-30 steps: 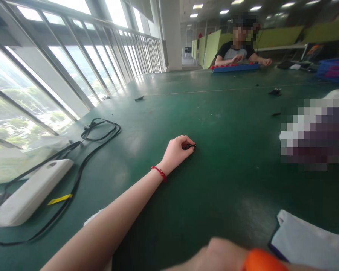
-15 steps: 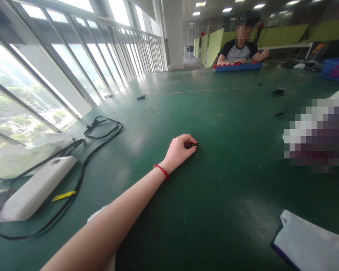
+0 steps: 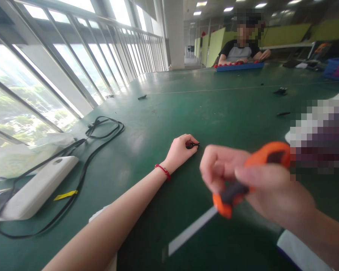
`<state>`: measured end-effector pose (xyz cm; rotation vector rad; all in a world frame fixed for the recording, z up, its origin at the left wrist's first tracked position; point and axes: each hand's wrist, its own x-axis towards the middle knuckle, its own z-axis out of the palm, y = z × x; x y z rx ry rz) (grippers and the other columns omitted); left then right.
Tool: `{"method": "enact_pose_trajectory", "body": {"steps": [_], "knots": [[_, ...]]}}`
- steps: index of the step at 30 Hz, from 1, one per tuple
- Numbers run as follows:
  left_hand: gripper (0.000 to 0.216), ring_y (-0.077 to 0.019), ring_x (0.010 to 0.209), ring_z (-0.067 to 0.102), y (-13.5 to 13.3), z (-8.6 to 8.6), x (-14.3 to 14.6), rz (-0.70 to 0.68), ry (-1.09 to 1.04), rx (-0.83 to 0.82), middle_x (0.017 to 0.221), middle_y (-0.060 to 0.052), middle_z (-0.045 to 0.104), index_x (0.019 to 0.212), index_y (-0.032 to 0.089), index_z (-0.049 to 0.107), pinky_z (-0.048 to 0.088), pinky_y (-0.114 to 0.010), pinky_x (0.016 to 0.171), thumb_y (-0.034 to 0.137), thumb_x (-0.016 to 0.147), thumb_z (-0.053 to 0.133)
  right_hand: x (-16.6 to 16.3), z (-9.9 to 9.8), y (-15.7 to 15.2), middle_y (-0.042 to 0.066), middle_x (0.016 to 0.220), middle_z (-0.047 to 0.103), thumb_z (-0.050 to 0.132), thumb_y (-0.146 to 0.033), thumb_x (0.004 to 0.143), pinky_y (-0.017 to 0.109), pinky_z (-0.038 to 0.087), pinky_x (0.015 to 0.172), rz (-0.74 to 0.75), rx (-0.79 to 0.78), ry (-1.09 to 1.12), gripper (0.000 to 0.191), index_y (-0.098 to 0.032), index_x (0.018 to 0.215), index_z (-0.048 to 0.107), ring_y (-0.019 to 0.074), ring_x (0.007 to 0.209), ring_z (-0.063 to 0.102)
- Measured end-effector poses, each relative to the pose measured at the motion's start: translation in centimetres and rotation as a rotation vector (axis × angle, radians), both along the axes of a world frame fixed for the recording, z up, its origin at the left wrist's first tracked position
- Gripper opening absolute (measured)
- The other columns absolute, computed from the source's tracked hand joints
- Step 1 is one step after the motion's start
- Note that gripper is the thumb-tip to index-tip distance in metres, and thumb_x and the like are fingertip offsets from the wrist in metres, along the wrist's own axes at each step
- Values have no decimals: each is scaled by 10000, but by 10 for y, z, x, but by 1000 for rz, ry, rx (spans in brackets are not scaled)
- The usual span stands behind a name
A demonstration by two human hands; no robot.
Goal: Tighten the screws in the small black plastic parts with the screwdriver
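My left hand (image 3: 180, 147), with a red bracelet (image 3: 164, 171) at the wrist, rests on the green table and pinches a small black object (image 3: 191, 145). Too little of that object shows to name it. My right hand (image 3: 268, 184) is up close at the right, its fingers wrapped round the orange and black handle of a screwdriver (image 3: 234, 195). The metal shaft slants down to the left, and its dark tip is above the table, apart from my left hand. Motion blurs the right hand slightly.
A white power bank-like box (image 3: 42, 188) and a black cable (image 3: 84, 177) lie at the left, near a yellow strip (image 3: 65, 195). A white cloth (image 3: 302, 250) is at lower right. Across the table (image 3: 169, 113), a person (image 3: 240, 52) sits behind a blue tray (image 3: 240, 67).
My right hand has come into view from the right with the screwdriver. The left hand keeps its pinch in nearly the same place.
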<state>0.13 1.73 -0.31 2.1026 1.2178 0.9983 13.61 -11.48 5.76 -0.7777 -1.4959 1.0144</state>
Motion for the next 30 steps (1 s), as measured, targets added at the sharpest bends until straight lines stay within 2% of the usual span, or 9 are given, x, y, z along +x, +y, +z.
{"method": "enact_pose_trajectory", "body": {"steps": [2,5,7,9,12,16,30], "knots": [[104,-133,704,612,0,0,0,0,9,-1,795,-14,680,801,153,682,507,-242,682,140,728,609,17,5,33,-69,445,278,472,-428,877,225,151,335,-53,-94,91,303,-217,662,503,67,365,194],[106,-135,726,629,1,-1,0,-23,7,1,827,-20,688,810,158,678,516,-249,702,154,731,608,40,-9,71,-76,437,304,585,-298,815,230,184,355,-319,1,150,201,-227,653,491,70,355,233],[110,-136,744,639,1,-2,0,-31,-2,2,846,-25,693,816,160,675,524,-253,721,157,737,598,48,-26,80,-46,528,444,609,-285,813,236,274,388,-464,95,44,153,-225,705,518,88,408,361],[111,-136,749,643,1,-2,0,-23,-1,5,846,-25,694,818,163,672,527,-254,727,160,737,597,51,-40,81,-36,549,478,600,-277,830,242,336,434,-530,182,-88,170,-214,694,519,97,449,422],[105,-138,745,641,0,-2,0,-6,17,13,832,-22,692,815,168,667,528,-255,721,164,737,599,49,-49,75,-49,523,466,562,-263,857,229,338,428,-498,217,-151,189,-206,685,506,90,436,423],[110,-138,758,639,-1,-1,0,-10,26,17,848,-21,693,831,170,667,529,-257,737,174,750,592,48,-47,74,-63,507,454,563,-235,853,210,329,415,-440,220,-194,174,-198,692,510,75,418,409],[105,-133,720,619,-3,3,1,12,35,3,815,-20,687,821,167,676,514,-242,695,161,746,603,50,-49,77,-47,514,461,588,-299,837,220,325,403,-422,125,-111,197,-202,683,514,87,423,415]]}}
